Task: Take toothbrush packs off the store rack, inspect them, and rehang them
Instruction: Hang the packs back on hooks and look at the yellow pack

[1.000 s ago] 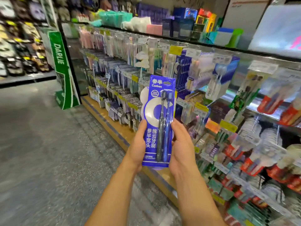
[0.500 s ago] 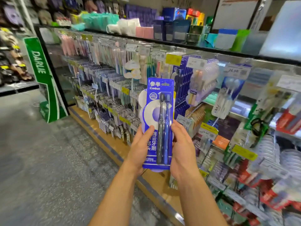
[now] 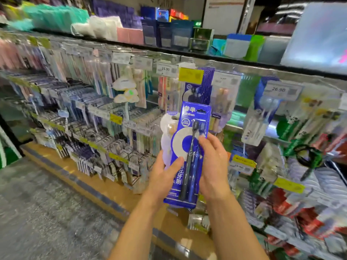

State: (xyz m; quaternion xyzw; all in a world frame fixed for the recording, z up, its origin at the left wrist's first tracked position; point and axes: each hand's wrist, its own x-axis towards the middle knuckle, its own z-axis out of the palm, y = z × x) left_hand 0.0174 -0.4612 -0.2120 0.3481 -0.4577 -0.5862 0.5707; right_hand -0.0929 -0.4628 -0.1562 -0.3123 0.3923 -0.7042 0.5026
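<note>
A blue toothbrush pack (image 3: pixel 189 147) was held upright near the rack (image 3: pixel 112 113). It was gripped between the left hand (image 3: pixel 165 173) and the right hand (image 3: pixel 214 166), fingers curled round its edges.

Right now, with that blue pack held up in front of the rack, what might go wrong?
The blue toothbrush pack is gripped only at its edges by the left hand and right hand, so it could slip and fall. The matching blue packs hang crowded on their hook beside other packs, so rehanging might knock a neighbour off. The view is blurred, so aiming the hanging hole may be hard.
</note>
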